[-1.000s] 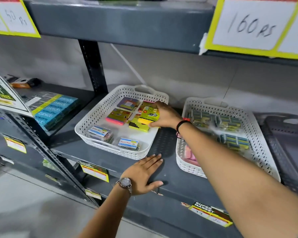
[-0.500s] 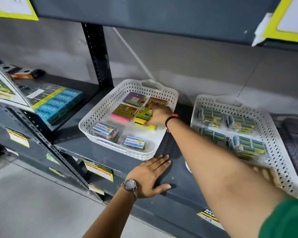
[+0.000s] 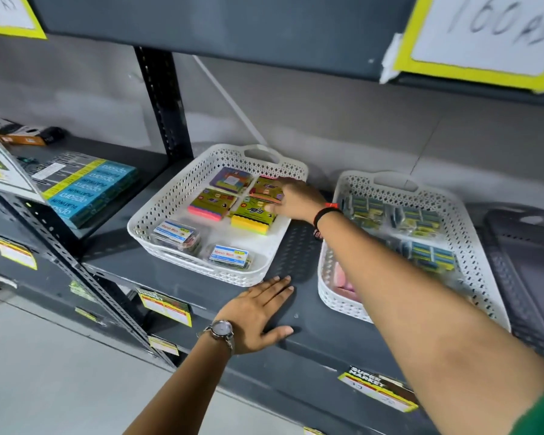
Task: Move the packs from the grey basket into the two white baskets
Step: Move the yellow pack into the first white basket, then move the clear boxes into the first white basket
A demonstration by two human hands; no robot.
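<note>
At frame centre, the right hand [image 3: 297,199] pinches a green-and-orange flat pack [image 3: 266,191] inside the left white perforated plastic basket [image 3: 176,196]. The left hand [image 3: 261,312] lies flat and open, empty, on the dark grey metal shelf [image 3: 308,328].

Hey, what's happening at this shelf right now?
A person is sorting small packs on a grey shelf. Their right hand reaches into the left white basket, fingers on the colourful sticky-note packs at its back right. Their left hand lies flat on the shelf edge in front. The right white basket holds blue-green packs, and the grey basket sits at far right.
</note>
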